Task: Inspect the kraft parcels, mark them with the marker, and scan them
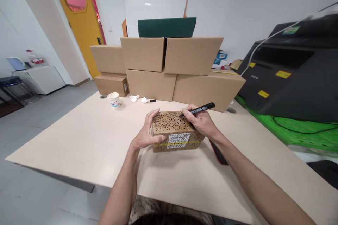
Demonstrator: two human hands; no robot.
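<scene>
A small brown cardboard box (171,123) covered in black marks stands on the table in front of me. Its near side carries a white label (179,140) and a yellow line. My left hand (148,132) grips the box's left end, thumb on the near side and fingers at the far edge. In my right hand (199,119) is a black marker pen (202,108), its tip at the box's top face near the far edge. The heel of that hand lies at the box's right end.
Large cardboard boxes (151,84) are stacked along the far side, with a green box (167,27) on top. A paper cup (114,100), crumpled tissues (134,98) and a black cap (152,101) lie before them. A dark phone-like object (218,153) is partly under my right forearm. A black printer (290,77) stands right.
</scene>
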